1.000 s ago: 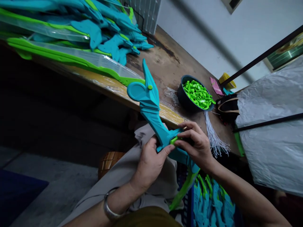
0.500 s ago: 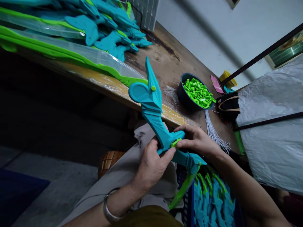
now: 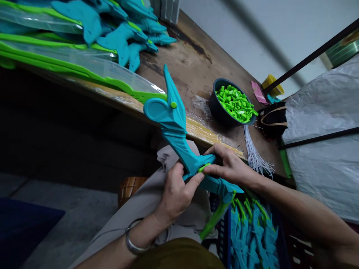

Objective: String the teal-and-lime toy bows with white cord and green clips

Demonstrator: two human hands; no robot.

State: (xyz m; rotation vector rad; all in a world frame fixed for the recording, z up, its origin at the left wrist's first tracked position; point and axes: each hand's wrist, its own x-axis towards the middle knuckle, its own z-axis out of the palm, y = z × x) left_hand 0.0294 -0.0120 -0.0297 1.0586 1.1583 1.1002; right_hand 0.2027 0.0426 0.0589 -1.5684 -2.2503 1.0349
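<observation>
A turquoise plastic toy piece (image 3: 175,129), shaped like a bow's grip and limbs, is held over my lap. From its upper end a long green-edged clear wing (image 3: 92,69) reaches left along the table edge; a green strip (image 3: 215,220) hangs from its lower end. My left hand (image 3: 175,190) grips the middle from below, its thumb beside a small green plastic part (image 3: 203,167). My right hand (image 3: 228,164) pinches the middle from the other side, its thumb pressed on that green part, which sits at the toy's centre. The fingertips behind the toy are hidden.
Similar turquoise pieces (image 3: 120,41) are piled on the table (image 3: 190,56) at upper left. A dark bowl (image 3: 221,115) holds many small green parts, with white cords (image 3: 255,153) hanging beside it. Below right, a blue crate (image 3: 224,239) holds more turquoise pieces.
The toy and both hands appear slightly further left as the view shifts. My right thumb still presses at the green part; both hands keep their hold.
</observation>
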